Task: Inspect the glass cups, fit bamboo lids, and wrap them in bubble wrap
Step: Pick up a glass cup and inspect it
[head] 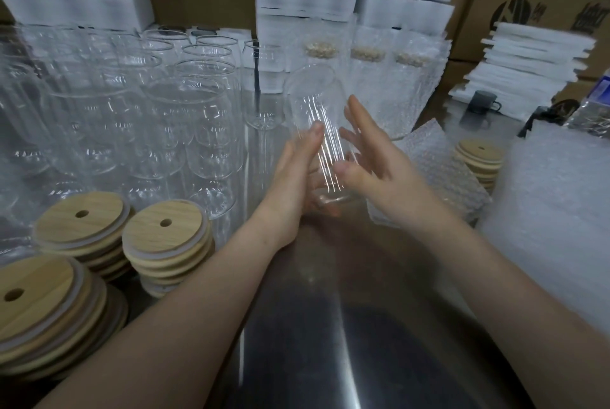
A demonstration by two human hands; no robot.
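The cup (312,95) is held above the counter (313,326) between two flat palms, left hand (293,174) and right hand (373,158), fingers (358,111) straight, the right's spread. Its long axis leans away, mouth uppermost; the lids (165,230) lie nearer the left hand

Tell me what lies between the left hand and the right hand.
A clear glass cup, tilted, with no lid, held between the left hand and right hand; the head view shows it.

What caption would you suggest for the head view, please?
Left hand and right hand hold a lidless glass cup between them, near stacked bamboo lids.
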